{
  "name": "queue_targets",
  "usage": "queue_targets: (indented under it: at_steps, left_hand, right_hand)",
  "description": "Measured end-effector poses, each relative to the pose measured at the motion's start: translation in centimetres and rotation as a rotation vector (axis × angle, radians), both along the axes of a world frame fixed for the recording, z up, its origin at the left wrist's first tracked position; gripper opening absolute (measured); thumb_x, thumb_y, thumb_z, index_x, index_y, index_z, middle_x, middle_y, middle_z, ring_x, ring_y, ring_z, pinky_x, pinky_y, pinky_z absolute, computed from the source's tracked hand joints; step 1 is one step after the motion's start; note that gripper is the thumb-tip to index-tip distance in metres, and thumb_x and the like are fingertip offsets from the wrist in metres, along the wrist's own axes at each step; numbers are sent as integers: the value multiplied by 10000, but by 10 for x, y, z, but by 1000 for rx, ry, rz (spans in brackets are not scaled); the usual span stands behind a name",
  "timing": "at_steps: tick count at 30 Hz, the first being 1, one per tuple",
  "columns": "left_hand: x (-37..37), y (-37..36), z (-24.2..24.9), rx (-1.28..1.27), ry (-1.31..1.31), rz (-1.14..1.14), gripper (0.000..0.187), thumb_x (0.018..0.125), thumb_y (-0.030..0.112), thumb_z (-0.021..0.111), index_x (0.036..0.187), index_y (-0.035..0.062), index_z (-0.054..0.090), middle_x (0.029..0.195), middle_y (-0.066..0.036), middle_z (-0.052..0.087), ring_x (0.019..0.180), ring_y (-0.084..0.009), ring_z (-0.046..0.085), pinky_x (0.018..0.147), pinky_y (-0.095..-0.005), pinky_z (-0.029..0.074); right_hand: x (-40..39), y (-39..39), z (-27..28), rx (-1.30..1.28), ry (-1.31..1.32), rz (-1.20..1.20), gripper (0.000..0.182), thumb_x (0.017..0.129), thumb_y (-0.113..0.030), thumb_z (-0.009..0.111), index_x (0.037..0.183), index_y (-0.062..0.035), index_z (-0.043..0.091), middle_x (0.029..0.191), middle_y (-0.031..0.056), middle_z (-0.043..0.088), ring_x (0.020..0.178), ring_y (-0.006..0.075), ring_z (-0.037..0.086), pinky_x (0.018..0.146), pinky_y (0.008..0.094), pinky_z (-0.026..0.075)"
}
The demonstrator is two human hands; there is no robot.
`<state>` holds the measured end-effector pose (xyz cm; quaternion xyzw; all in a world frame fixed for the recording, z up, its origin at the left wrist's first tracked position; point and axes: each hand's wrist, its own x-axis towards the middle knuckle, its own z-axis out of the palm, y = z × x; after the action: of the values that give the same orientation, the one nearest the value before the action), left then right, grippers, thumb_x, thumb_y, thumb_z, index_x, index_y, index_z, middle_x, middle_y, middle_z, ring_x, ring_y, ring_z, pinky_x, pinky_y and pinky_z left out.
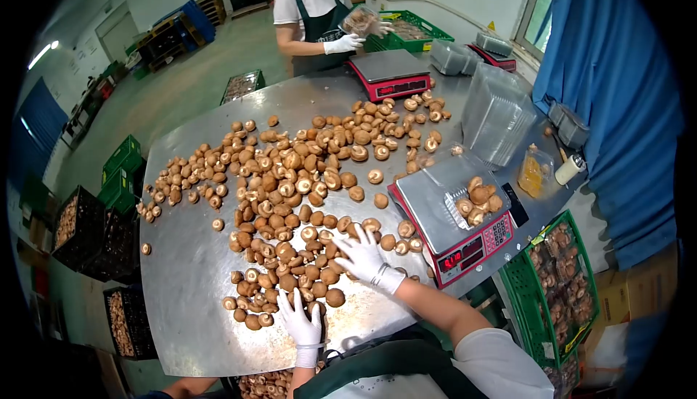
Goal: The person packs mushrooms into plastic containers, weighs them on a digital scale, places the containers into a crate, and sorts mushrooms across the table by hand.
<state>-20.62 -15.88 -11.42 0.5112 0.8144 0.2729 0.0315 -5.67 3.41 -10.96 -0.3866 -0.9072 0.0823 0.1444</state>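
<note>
Brown mushrooms (pixel 290 163) lie in a broad spread over the metal table (pixel 210 341). My left hand (pixel 298 321), in a white glove, rests at the near edge of the heap with its fingers apart, touching or just over the closest mushrooms. To the right, my gloved right hand (pixel 367 259) reaches over the heap with fingers spread, and nothing shows in its grasp. Beside it stands a red scale (pixel 465 257) with a lit display. On the scale's plate sits a clear plastic tray (pixel 454 199) holding several mushrooms.
Across the table a co-worker (pixel 312 21) holds a clear pack of mushrooms near a second scale (pixel 392 76). Stacked clear trays (pixel 497 116) stand at the right, by a bag of yellow material (pixel 536 172). A green crate (pixel 552 290) of packed mushrooms is at lower right.
</note>
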Motion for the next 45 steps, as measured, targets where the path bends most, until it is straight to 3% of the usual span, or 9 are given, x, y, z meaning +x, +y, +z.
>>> queue_targets:
  at_steps: [5,10,16,20,24,30,36,41,45]
  left_hand:
    - [0,-3,-1,-3,12,-5,594,816,279,623,1338,64,438,1469,-226,253,1326,-441,263,1086,-507,231]
    - [1,-10,-7,72,32,42,605,815,221,625,1356,62,407,1476,-237,231,1338,-458,232,1091,-515,224]
    - [1,-10,-2,51,-1,30,582,806,187,605,1355,97,434,1472,-241,238,1330,-458,251,1082,-510,247]
    - [1,-8,-1,49,19,43,559,805,174,594,1340,95,453,1463,-247,255,1328,-454,262,1080,-498,258]
    - [-2,-8,-4,60,-25,35,563,783,141,605,1326,89,467,1462,-242,261,1324,-458,267,1077,-504,261]
    - [-8,-11,19,26,-13,-8,434,744,110,647,1167,37,577,1435,-188,345,1335,-430,262,1070,-526,235]
    - [4,-8,54,202,-179,-85,349,773,71,643,1118,26,607,1240,-179,543,1205,-374,466,1015,-441,363]
    - [17,-2,59,94,-441,-237,209,832,133,630,1017,40,660,987,-155,661,908,-315,631,809,-366,500]
    - [30,-1,34,-31,-892,-275,228,888,151,592,1076,35,650,950,-129,681,916,-241,650,801,-308,500]
  right_hand:
    - [-17,-44,11,-21,85,138,691,822,-508,571,1432,-303,321,1264,102,457,1148,286,421,963,606,262]
    - [-19,-74,13,-32,49,319,699,771,-450,651,1390,-257,389,1389,188,359,1300,476,260,966,566,369]
    - [5,-80,25,-98,122,463,627,774,-392,671,1304,-128,467,1357,187,394,1295,368,343,984,510,366]
    - [48,-46,51,-164,335,170,414,799,-228,630,1162,-39,561,1180,182,514,1015,347,543,878,392,459]
    - [88,-25,29,-224,225,-175,399,771,-265,674,1114,-72,609,1104,104,582,1019,302,549,888,394,449]
    - [89,-12,2,-99,-31,-100,310,765,-229,671,1043,-96,630,1021,83,595,960,272,562,817,383,469]
    - [89,0,-4,-171,360,-106,136,783,-182,658,878,-85,662,782,99,618,775,303,589,708,398,470]
    - [84,4,-11,-751,642,-181,220,922,-198,542,1024,-24,630,899,84,655,808,145,627,678,292,510]
    - [71,-18,18,-1408,887,-345,292,957,-250,503,1134,-26,566,1005,59,614,830,184,620,620,264,548]
